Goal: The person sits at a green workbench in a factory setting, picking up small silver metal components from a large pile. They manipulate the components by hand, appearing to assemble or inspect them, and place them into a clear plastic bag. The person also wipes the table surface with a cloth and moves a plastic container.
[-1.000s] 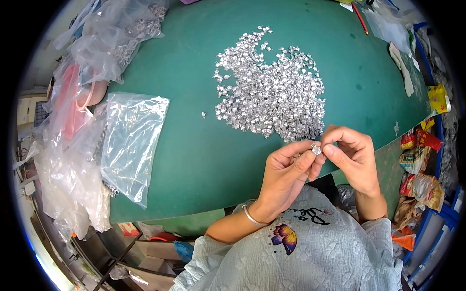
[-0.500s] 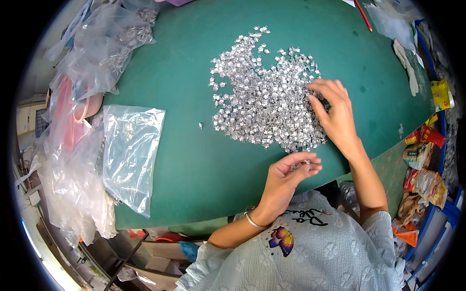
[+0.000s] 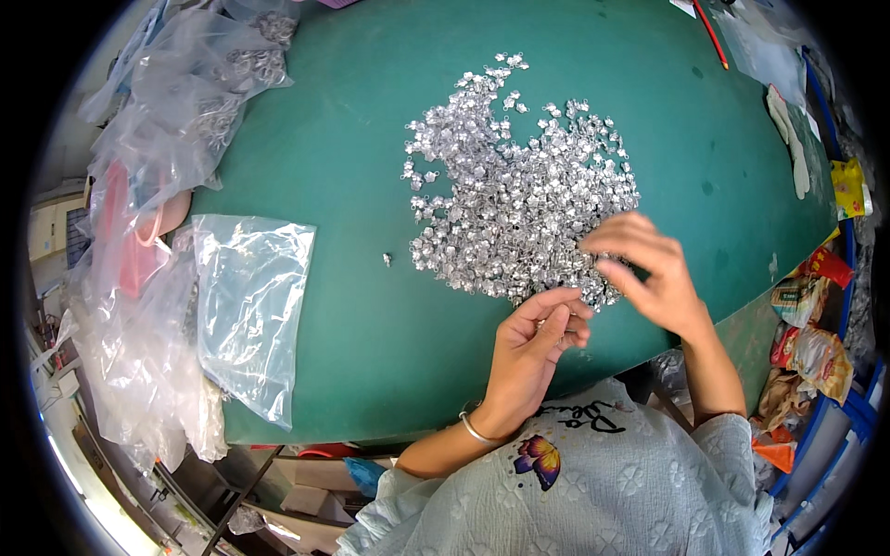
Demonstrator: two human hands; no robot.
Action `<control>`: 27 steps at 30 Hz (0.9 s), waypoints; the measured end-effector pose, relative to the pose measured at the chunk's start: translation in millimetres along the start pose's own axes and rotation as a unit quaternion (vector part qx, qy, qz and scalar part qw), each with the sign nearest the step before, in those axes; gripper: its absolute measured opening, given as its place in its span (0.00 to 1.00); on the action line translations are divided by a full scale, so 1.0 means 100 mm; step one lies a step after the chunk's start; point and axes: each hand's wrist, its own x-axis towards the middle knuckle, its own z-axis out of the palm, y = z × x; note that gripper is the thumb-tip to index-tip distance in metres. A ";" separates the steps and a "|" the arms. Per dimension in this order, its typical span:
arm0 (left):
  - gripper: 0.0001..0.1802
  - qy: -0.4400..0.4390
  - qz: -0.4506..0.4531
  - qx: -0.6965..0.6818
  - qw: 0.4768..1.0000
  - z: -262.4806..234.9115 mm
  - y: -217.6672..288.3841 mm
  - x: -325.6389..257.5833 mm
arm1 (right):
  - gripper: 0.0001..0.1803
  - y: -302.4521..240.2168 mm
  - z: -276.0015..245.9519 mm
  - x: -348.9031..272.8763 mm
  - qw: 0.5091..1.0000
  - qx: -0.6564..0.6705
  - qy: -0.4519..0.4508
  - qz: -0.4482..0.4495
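Note:
A wide heap of small silver flower-shaped charms [image 3: 519,195] with tiny loops lies on the green tabletop. My left hand [image 3: 530,347] is at the heap's near edge, its fingers curled around a few of the charms, which are mostly hidden in the palm. My right hand [image 3: 654,273] hovers at the near right side of the heap, thumb and bent fingers apart, slightly blurred. I see nothing held in it. One stray charm [image 3: 387,259] lies by itself left of the heap.
Left on the green table [image 3: 362,361] lies a flat clear plastic bag [image 3: 255,310]. Beyond it are filled clear bags [image 3: 218,93] and a pink container [image 3: 167,218]. A red pencil [image 3: 712,35] and a white glove [image 3: 788,139] lie far right.
My right hand has moved toward me along the heap's right side, nearer my left hand. My left hand has shifted slightly left, its fingers still curled. The view has shifted a little.

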 end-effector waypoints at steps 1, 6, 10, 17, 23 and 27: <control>0.13 0.011 0.000 0.006 1.000 0.01 0.00 0.00 | 0.07 0.02 -0.01 0.08 0.998 -0.024 0.059 0.013; 0.14 0.002 -0.016 0.005 1.000 0.06 0.09 0.02 | 0.09 0.22 -0.01 0.46 0.977 -0.148 0.151 0.034; 0.14 -0.028 -0.027 0.003 0.999 0.03 0.09 0.03 | 0.11 0.32 0.04 0.72 0.966 -0.215 0.143 -0.020; 0.13 -0.032 -0.030 0.009 0.999 -0.01 0.08 0.07 | 0.09 0.39 0.12 0.70 0.975 -0.192 0.108 -0.011; 0.13 -0.026 -0.025 0.004 0.999 0.00 0.09 0.06 | 0.08 0.34 0.03 0.61 0.987 0.017 0.150 0.058; 0.13 -0.014 0.019 0.022 0.999 0.01 0.09 0.03 | 0.15 0.13 0.01 0.44 0.960 0.220 0.129 0.118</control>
